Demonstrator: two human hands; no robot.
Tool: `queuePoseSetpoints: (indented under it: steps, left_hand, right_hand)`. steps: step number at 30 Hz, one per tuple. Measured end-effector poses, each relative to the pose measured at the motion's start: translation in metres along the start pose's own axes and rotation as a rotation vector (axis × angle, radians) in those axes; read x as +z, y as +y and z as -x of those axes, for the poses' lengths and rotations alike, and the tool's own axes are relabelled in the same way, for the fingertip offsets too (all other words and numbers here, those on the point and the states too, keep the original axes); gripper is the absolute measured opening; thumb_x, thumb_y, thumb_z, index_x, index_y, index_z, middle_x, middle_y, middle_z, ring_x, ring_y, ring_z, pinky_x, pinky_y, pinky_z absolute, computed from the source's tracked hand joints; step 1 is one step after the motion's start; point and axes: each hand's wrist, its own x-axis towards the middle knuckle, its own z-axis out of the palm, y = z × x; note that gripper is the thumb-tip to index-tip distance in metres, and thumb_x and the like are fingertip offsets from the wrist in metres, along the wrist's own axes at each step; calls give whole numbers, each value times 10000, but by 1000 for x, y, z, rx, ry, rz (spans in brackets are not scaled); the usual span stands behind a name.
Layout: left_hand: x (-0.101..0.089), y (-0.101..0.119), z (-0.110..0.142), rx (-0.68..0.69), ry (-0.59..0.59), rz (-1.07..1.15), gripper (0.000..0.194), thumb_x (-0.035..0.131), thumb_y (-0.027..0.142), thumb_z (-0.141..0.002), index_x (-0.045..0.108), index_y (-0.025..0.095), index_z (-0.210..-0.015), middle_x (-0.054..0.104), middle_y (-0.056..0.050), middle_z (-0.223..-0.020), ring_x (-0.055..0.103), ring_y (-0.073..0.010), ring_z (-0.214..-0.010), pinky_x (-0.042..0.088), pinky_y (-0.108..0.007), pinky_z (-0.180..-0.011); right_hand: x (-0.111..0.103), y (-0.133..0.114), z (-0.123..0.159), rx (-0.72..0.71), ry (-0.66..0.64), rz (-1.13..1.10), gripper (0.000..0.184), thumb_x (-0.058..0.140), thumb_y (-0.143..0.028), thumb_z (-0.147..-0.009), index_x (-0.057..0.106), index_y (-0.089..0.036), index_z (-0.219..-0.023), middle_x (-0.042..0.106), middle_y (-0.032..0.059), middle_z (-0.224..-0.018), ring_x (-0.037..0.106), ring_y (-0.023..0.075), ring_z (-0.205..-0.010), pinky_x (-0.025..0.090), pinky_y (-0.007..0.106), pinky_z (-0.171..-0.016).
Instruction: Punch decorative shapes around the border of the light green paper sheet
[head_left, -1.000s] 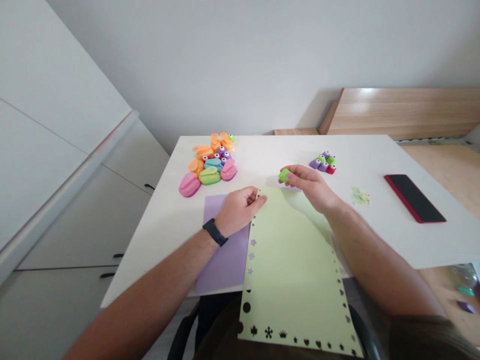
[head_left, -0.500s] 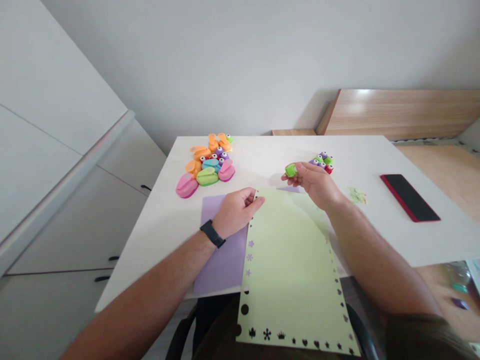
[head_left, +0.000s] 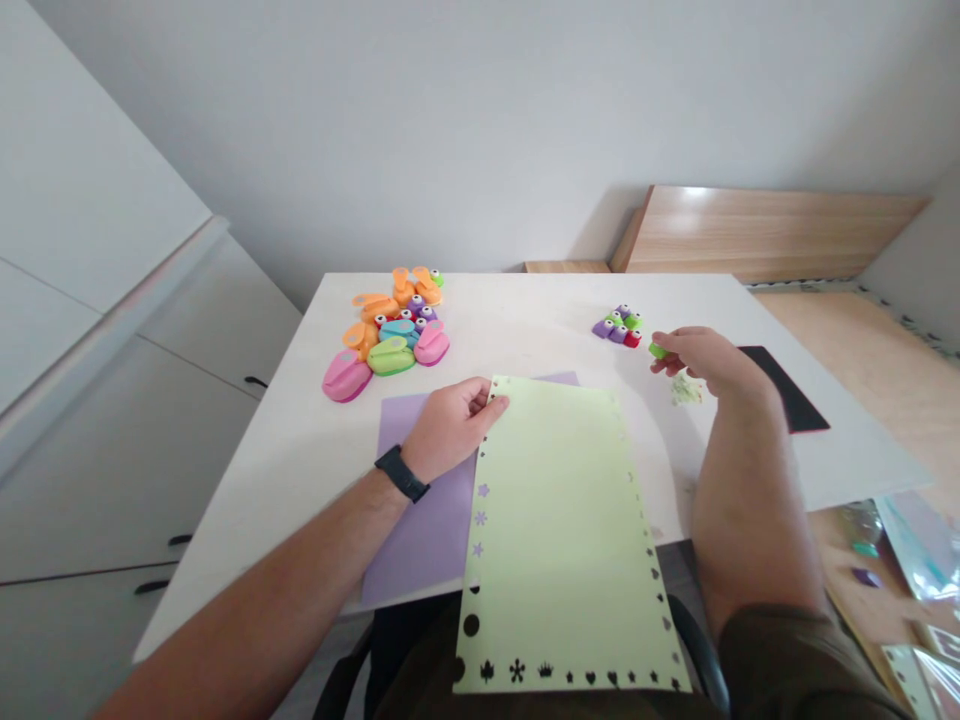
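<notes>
My left hand (head_left: pixel 459 425) pinches the top left corner of a pale green sheet of paper (head_left: pixel 559 520). Small shapes such as stars, hearts, a crown and a leaf are cut along the sheet's edges, and its lower part hangs past the table edge. Under it lies a purple sheet (head_left: pixel 409 500). Over the right side of the table, my right hand (head_left: pixel 701 358) grips a small green craft punch (head_left: pixel 658 350), partly covered by the fingers. Just left of that hand sits a cluster of small punches (head_left: pixel 619 327) in purple, green and red.
Larger orange, pink, green and blue punches (head_left: pixel 390 357) are grouped at the back left of the white table (head_left: pixel 517 320). Paper scraps (head_left: pixel 686 390) lie below my right hand. A dark flat object (head_left: pixel 787 390) rests at the right, partly behind my forearm.
My right hand has moved right with the green punch, away from the sheet to beyond the small punch cluster. My left hand still holds the sheet's corner. The view has shifted slightly.
</notes>
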Motion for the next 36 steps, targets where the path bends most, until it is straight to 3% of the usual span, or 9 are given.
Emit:
queuePoseSetpoints:
  steps: [5,12,20,28,36]
  left_hand:
    - [-1,1,-1,-6,1,-6,330,584,441,-928,483,201,-724,485,56,-621,438,-108,-571,313,-251,-549]
    - [-1,2,-1,-15,-13,7,317,582,445,-935,510,202,-745,506,56,-633,449,-109,-575,322,-251,-549]
    - [-1,-2,-2,-8,-22,-21,315,568,465,-944,540,203,-772,545,42,-657,486,-122,-596,351,-255,-564]
    - [0,-5,-2,-7,-43,-1,319,547,493,-949,574,201,-823,611,16,-712,525,-137,-634,376,-254,-577]
    - [-3,-1,-2,-10,-15,-2,321,566,472,-934,530,205,-760,552,33,-655,485,-129,-597,349,-255,-560]
  right_hand:
    - [1,0,-8,55,20,310,396,522,-433,-944,716,-177,-715,772,120,-763,675,238,-678,456,341,-613]
    - [3,-2,-11,-59,-24,647,536,492,-403,-983,665,-188,-525,734,146,-699,681,255,-691,475,371,-756]
    - [0,1,-13,44,107,514,404,544,-466,-899,746,-174,-706,753,125,-770,672,239,-707,470,331,-671]
    - [12,0,-12,-28,150,385,385,532,-473,-930,744,-152,-948,767,136,-799,700,253,-795,484,332,-719]
    - [7,4,-15,76,130,512,395,493,-424,-918,752,-157,-788,729,175,-682,706,322,-804,486,396,-755]
